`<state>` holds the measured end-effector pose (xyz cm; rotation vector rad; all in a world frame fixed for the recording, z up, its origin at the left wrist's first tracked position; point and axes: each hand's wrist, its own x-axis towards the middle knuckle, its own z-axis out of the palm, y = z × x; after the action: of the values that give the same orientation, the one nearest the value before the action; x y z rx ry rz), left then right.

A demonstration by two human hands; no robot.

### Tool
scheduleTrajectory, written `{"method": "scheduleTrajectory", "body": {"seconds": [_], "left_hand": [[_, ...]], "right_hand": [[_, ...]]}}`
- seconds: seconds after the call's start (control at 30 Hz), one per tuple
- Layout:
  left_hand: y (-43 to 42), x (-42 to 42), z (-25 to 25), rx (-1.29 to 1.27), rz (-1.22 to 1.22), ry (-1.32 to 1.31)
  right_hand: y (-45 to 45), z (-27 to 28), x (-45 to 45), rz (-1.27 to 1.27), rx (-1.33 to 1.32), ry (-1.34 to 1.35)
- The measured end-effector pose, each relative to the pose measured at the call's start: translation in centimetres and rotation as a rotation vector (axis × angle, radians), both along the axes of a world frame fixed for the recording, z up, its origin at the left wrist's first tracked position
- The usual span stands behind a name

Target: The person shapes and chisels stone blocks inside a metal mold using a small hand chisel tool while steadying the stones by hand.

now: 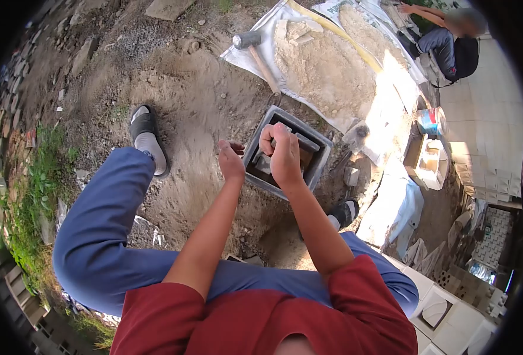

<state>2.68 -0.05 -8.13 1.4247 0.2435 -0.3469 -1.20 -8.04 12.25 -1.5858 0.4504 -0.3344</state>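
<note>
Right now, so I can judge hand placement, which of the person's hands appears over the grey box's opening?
The right hand: it overlaps the opening of the grey box, whereas the left hand appears just outside, beyond the box's left side.

the box (320, 161) looks matt and slightly rough. the hammer head (247, 39) is dull, metal-looking, its handle (264, 71) smooth wood. the soil (190, 89) is gritty, the sheet (267, 38) plastic-looking. 2 garments, shirt (267, 319) and trousers (107, 207), are matt cloth.

Right fingers (266, 139) over gray box (321, 165)
</note>
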Motion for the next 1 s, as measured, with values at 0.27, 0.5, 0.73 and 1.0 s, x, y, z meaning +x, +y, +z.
{"method": "scheduleTrajectory", "body": {"seconds": [0.27,0.5,0.73,1.0], "left_hand": [[0.2,-0.3,0.0,0.032,0.01,-0.007],[0.2,-0.3,-0.7,-0.056,0.025,-0.001],[0.3,-0.5,-0.5,-0.031,-0.002,0.003],[0.3,-0.3,-0.8,-0.022,-0.017,-0.007]], "right_hand": [[-0.5,-1.4,-1.0,0.01,-0.032,-0.024],[-0.6,2.0,-0.3,-0.123,0.16,-0.171],[-1.3,1.2,-0.2,-0.086,0.123,-0.121],[-2.6,-0.7,0.0,-0.092,0.129,-0.131]]}}
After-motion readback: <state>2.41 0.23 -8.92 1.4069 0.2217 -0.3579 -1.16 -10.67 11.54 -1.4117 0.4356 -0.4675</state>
